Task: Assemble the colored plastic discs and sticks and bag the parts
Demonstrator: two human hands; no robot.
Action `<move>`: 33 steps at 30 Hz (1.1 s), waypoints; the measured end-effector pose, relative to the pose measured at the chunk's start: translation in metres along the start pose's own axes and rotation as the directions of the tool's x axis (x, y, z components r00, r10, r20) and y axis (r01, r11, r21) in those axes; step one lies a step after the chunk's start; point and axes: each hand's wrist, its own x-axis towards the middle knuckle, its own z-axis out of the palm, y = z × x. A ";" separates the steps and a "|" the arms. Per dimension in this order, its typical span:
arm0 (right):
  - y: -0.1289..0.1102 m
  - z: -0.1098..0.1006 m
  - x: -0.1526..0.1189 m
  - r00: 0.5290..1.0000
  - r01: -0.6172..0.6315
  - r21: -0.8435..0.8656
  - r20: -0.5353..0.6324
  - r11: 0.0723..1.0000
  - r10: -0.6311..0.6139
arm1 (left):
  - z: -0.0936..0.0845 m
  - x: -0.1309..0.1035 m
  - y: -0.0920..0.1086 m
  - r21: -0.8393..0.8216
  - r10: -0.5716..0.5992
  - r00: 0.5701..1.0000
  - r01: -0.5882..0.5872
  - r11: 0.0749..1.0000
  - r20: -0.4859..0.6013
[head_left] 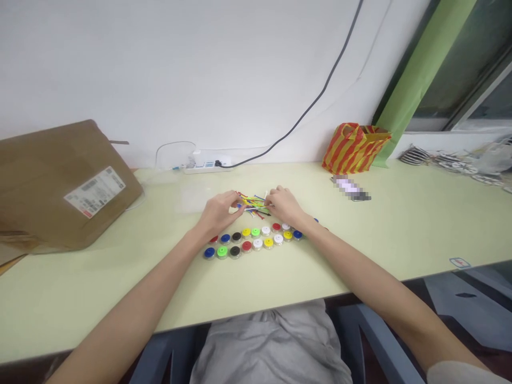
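Pale green table (248,290). I have the left hand (221,210) and right hand (287,207) at either side of a loose heap of thin coloured sticks (253,202), fingertips drawn in narrow. A white stick (257,207) spans the gap between them; whether either hand grips it, I can't tell from here. On the near side, two rows of small colour-capped jars (247,246). Power strip (206,166) beyond; striped bag (356,149) back right.

Left hand (221,210) — white stick (256,207) — right hand (286,205)
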 end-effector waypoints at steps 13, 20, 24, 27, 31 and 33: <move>0.000 -0.004 -0.002 0.974 -0.008 0.628 -0.170 0.778 0.148 | 0.000 0.001 0.002 -0.021 0.023 1.000 -0.023 1.000 0.001; -0.018 -0.010 -0.010 0.997 -0.050 0.993 0.043 0.111 0.062 | 0.007 0.001 0.015 -0.352 -0.137 0.987 0.101 0.931 -0.081; -0.023 -0.013 -0.014 0.998 -0.063 0.998 0.063 0.006 0.021 | 0.009 0.002 0.025 -0.346 -0.052 0.992 0.010 0.938 -0.113; -0.022 -0.012 -0.014 0.998 -0.066 0.996 0.066 -0.056 -0.007 | 0.006 0.002 0.028 -0.325 -0.011 0.987 -0.042 0.945 -0.160; -0.018 -0.010 -0.013 0.998 -0.056 0.998 0.056 -0.041 -0.011 | 0.002 0.003 0.028 -0.266 0.040 0.977 -0.096 0.959 -0.211; -0.017 -0.010 -0.012 0.998 -0.053 0.997 0.052 -0.058 -0.021 | 0.001 0.003 0.027 -0.232 0.060 0.970 -0.115 0.966 -0.235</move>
